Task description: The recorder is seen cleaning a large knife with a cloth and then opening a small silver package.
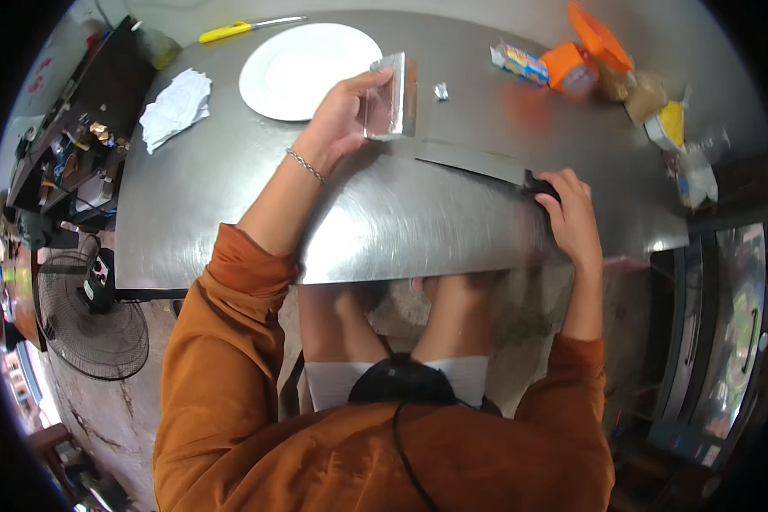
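Observation:
My left hand (345, 115) grips a silvery rectangular block (392, 97), its wrapping shiny like foil, held on edge above the steel table beside a white plate (288, 70). The thumb lies over its top edge; the palm hides part of it. At the right, my right hand (569, 214) holds a kitchen knife by its black handle (541, 185). The knife's blade (473, 165) points left, low over or on the metal surface; which of these I cannot tell. A small crumpled piece of foil (441, 91) lies to the right of the block.
Crumpled white paper or cloth (178, 109) and a yellow long-necked lighter (227, 32) lie on the steel table (230, 211). Small packets (521, 64), an orange container (569, 67) and bags line the back right. A fan (93, 313) stands left, below table height.

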Demonstrator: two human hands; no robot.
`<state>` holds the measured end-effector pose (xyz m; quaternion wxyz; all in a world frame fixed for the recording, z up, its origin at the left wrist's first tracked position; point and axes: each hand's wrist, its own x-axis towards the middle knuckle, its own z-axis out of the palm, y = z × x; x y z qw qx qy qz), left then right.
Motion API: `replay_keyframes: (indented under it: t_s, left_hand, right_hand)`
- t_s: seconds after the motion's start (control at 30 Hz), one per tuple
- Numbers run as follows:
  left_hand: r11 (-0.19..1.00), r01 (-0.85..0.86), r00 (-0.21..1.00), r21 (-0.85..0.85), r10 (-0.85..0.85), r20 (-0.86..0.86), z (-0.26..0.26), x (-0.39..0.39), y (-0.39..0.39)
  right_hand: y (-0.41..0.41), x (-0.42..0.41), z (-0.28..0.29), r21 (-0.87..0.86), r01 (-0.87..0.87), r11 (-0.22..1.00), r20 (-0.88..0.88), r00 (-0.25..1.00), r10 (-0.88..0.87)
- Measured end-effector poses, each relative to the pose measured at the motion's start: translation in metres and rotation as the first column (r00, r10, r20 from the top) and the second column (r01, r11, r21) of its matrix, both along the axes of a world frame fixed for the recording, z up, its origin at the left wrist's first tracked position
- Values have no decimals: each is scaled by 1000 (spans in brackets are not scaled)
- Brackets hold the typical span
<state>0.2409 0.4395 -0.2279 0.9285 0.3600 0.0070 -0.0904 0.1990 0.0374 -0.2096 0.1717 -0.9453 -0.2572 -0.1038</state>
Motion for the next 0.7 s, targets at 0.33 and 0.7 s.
replay_keyframes:
  t_s: [0.33, 0.7]
  left_hand:
    - [998, -49, 999, -50, 50, 10, 1, 12, 7]
    - [999, 20, 988, -35, -14, 155, -14, 28, 44]
  right_hand:
    - [57, 49, 50, 421, -201, 884, 400, 917, 19]
    - [124, 109, 10, 282, -524, 804, 532, 782, 323]
